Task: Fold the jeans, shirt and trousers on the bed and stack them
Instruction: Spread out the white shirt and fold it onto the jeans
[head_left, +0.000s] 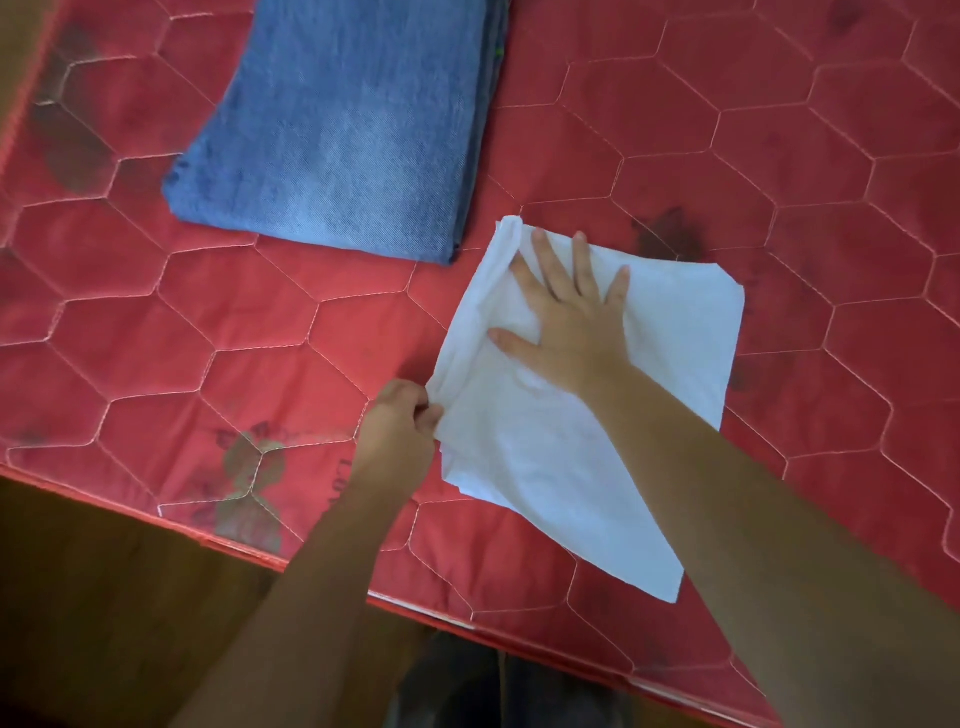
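A white shirt (670, 374) lies folded into a rough rectangle near the front edge of the red quilted mattress (156, 338). My right hand (566, 317) rests flat on its upper left part, fingers spread. My left hand (400, 431) pinches the shirt's left edge between thumb and fingers. Blue jeans (343, 135) lie folded flat further back and to the left, apart from the shirt. No trousers are in view.
The mattress's front edge (249, 551) runs diagonally from the left down to the lower right. Beyond it is brown wooden floor (93, 613). Dark stains mark the mattress at the left and right of the shirt.
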